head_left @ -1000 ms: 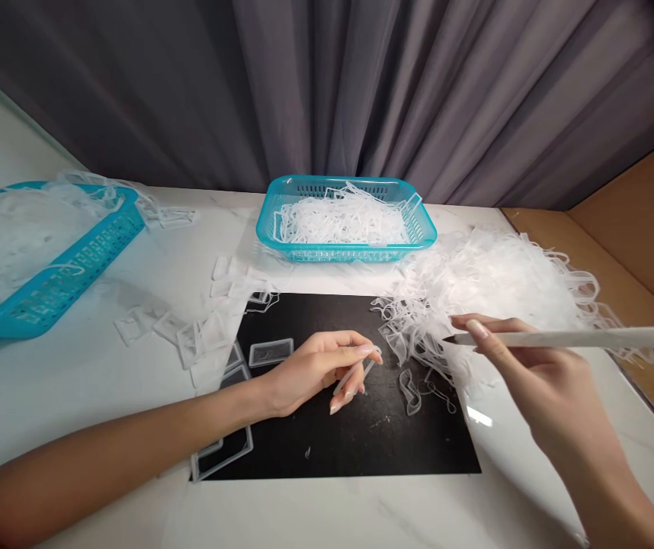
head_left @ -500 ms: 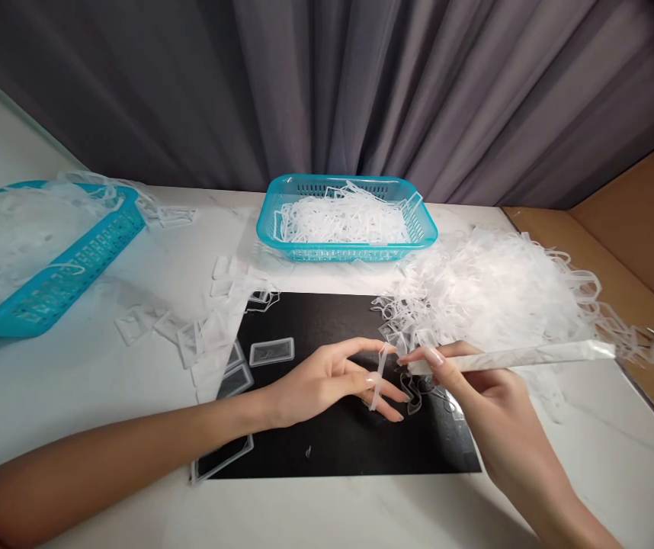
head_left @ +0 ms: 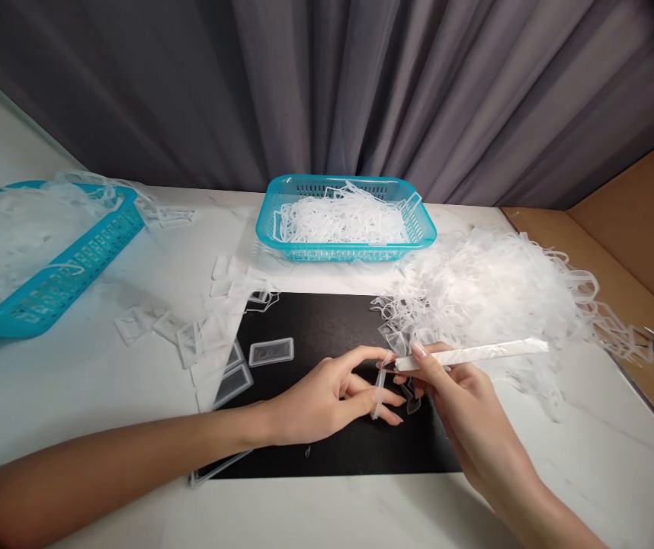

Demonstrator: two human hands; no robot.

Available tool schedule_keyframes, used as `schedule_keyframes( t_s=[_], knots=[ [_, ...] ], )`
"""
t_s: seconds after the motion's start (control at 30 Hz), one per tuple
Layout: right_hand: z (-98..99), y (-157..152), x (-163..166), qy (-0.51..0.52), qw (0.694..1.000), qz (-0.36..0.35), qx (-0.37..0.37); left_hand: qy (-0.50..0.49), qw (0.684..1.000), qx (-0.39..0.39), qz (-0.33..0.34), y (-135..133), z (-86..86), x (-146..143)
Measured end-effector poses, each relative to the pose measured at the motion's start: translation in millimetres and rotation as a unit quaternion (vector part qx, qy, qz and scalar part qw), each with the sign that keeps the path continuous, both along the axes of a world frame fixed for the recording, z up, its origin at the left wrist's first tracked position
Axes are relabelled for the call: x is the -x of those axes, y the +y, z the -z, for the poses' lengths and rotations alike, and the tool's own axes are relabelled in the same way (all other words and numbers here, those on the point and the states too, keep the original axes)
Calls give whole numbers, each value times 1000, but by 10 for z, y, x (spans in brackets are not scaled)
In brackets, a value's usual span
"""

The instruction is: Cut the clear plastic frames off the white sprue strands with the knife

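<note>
My left hand [head_left: 332, 393] rests over a black mat [head_left: 327, 442] and pinches a small clear plastic piece [head_left: 379, 389] between thumb and fingers, holding it upright. My right hand [head_left: 456, 389] grips a long white stick-like tool [head_left: 476, 354] whose tip touches the top of that piece. A big heap of white plastic offcuts [head_left: 492, 293] lies just behind and to the right of my right hand. Clear rectangular plastic pieces [head_left: 270, 351] lie on the mat's left part.
A teal basket [head_left: 418, 225] with white plastic strips stands behind the mat. Another teal basket [head_left: 58, 278], heaped with the same material, sits at the far left. Loose clear pieces [head_left: 201, 332] are scattered between them. A brown board [head_left: 636, 252] borders the table's right side.
My right hand drew in from the right and brought the tool's tip to the clear piece. My left hand lifted the piece upright and shifted slightly right.
</note>
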State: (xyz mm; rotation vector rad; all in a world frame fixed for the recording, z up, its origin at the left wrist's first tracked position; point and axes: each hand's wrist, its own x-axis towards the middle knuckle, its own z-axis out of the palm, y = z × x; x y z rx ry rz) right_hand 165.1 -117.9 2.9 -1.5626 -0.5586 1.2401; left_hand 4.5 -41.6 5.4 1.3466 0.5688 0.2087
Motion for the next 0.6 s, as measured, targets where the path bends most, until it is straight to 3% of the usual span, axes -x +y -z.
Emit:
schedule_keyframes(
  t_s=[0.27,0.47,0.6],
  knots=[
    [-79,-7,80,-66,996,-27,-51,14,996,19,-81,7,30,-30],
    [-123,-39,90,-139,985,-68,-80,80,978,-154,-115,23,-11,-25],
    [-121,-52,105,-193,973,-77,-96,74,951,-273,-122,6,-18,-24]
  ],
)
